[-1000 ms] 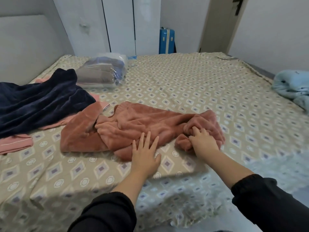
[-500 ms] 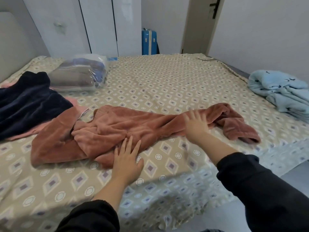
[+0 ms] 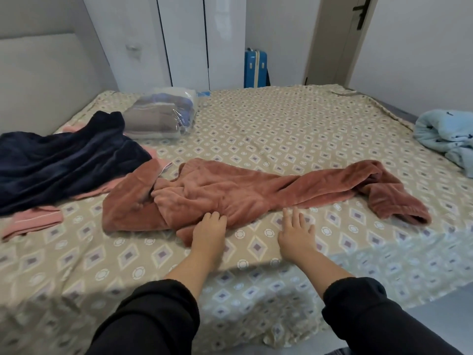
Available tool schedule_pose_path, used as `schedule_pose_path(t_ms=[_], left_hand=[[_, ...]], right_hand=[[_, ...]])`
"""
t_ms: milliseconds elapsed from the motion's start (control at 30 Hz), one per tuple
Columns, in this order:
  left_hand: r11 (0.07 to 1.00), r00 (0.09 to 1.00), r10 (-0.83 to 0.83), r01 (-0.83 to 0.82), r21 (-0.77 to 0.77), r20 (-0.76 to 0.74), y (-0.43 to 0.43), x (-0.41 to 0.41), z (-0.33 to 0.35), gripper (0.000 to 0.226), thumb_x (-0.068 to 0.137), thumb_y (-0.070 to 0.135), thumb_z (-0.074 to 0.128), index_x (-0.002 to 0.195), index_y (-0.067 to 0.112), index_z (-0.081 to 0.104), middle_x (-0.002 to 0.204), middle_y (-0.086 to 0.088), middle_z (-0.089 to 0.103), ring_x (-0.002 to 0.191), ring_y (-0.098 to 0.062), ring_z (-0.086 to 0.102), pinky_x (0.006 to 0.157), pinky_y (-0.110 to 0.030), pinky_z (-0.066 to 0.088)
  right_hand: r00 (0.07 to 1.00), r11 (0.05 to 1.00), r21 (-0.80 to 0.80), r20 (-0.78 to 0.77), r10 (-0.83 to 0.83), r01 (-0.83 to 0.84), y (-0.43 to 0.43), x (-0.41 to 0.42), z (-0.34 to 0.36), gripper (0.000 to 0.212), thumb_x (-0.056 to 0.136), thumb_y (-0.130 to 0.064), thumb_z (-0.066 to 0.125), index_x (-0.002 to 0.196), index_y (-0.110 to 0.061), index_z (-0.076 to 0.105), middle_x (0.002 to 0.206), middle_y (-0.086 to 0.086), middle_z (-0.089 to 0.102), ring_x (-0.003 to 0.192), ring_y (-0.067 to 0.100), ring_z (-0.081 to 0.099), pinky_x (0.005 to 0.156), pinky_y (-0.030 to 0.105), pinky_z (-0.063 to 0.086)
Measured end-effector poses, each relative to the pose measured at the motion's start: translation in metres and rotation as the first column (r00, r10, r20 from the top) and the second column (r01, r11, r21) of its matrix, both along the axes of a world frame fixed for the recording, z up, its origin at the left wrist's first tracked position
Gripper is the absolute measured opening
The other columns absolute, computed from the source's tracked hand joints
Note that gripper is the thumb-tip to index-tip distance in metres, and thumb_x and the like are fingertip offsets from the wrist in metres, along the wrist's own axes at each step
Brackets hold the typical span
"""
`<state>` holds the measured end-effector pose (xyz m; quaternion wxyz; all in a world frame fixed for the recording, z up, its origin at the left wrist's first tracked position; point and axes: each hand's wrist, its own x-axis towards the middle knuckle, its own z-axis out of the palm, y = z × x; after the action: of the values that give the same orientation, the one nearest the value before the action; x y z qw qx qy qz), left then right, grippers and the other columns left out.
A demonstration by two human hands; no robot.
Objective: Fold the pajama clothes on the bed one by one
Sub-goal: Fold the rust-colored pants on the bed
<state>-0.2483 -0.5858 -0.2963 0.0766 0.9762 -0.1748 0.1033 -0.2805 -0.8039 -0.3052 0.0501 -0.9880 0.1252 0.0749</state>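
A rust-coloured fleece pajama garment (image 3: 245,193) lies stretched left to right across the patterned bed sheet (image 3: 281,129), bunched at its left end, with a cuffed leg end (image 3: 399,208) at the right. My left hand (image 3: 208,233) is at the garment's near edge, its fingers curled into the fabric. My right hand (image 3: 297,233) lies flat on the sheet with fingers spread, the fingertips just reaching the garment's edge. Both arms wear black sleeves.
A navy fleece garment (image 3: 64,162) lies at the left over a pink one (image 3: 33,221). A clear bag of folded clothes (image 3: 163,116) sits behind it. A light blue garment (image 3: 445,137) lies at the bed's right edge. A blue suitcase (image 3: 256,69) stands by the wardrobe.
My right hand pulled the bunched leg out to the right, then came back to the near edge, flat on the sheet. My left hand's fingers went from flat to curled into the fabric.
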Motion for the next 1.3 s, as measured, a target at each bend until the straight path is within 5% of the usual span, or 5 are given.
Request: schedule_pose_path(t_ms=[267,467,700,867,1300], left_hand=[[0.914,0.912,-0.15,-0.02,-0.405,-0.383,0.011,-0.053,0.045,0.022,0.089,0.014,0.061,0.095,0.029,0.076,0.101,0.009,0.07,0.096,-0.012,0.062,0.088,-0.028,0.049],[0.905,0.986,-0.104,0.041,-0.423,-0.127,0.05,-0.077,0.036,0.041,0.087,0.002,0.05,0.122,0.016,0.066,0.136,0.002,0.053,0.13,-0.015,0.042,0.109,-0.024,0.03],[0.932,0.921,0.323,-0.349,-0.094,-0.22,0.116,-0.045,0.038,0.072,0.094,0.02,0.05,0.154,0.024,0.011,0.163,0.0,0.0,0.149,-0.024,-0.003,0.119,-0.052,0.008],[0.925,0.885,0.377,-0.345,0.161,-0.273,0.163,-0.012,0.026,0.06,0.093,0.022,0.049,0.149,0.033,0.029,0.162,-0.002,-0.009,0.148,-0.03,-0.01,0.119,-0.052,0.005],[0.936,0.932,0.063,-0.179,-0.302,-0.357,0.131,-0.039,0.053,0.023,0.096,0.033,0.052,0.106,0.02,0.067,0.111,-0.005,0.07,0.103,-0.028,0.061,0.083,-0.032,0.045]], right_hand=[[0.956,0.955,0.267,0.289,0.048,-0.129,0.038,-0.036,0.036,0.072,0.092,-0.005,0.039,0.154,-0.025,0.009,0.162,0.008,-0.001,0.147,0.027,0.005,0.119,0.042,0.012],[0.946,0.93,0.312,0.31,0.091,-0.192,0.062,-0.054,0.048,0.057,0.1,-0.024,0.037,0.153,-0.02,0.017,0.161,0.007,0.007,0.147,0.027,0.009,0.119,0.042,0.012],[0.915,0.863,0.35,0.31,0.259,-0.363,0.115,-0.042,0.046,0.076,0.093,-0.049,0.05,0.154,-0.02,0.014,0.161,0.003,0.008,0.148,0.021,0.008,0.12,0.043,0.009],[0.896,0.84,0.336,0.288,0.34,-0.426,0.165,-0.014,0.048,0.088,0.085,-0.058,0.055,0.154,-0.024,0.011,0.162,0.0,0.004,0.148,0.018,0.007,0.12,0.048,0.006],[0.89,0.67,0.698,0.439,-0.123,-0.252,0.138,0.016,0.105,0.037,0.089,0.008,0.042,0.111,-0.002,0.069,0.116,0.014,0.067,0.109,0.02,0.059,0.084,0.009,0.034]])
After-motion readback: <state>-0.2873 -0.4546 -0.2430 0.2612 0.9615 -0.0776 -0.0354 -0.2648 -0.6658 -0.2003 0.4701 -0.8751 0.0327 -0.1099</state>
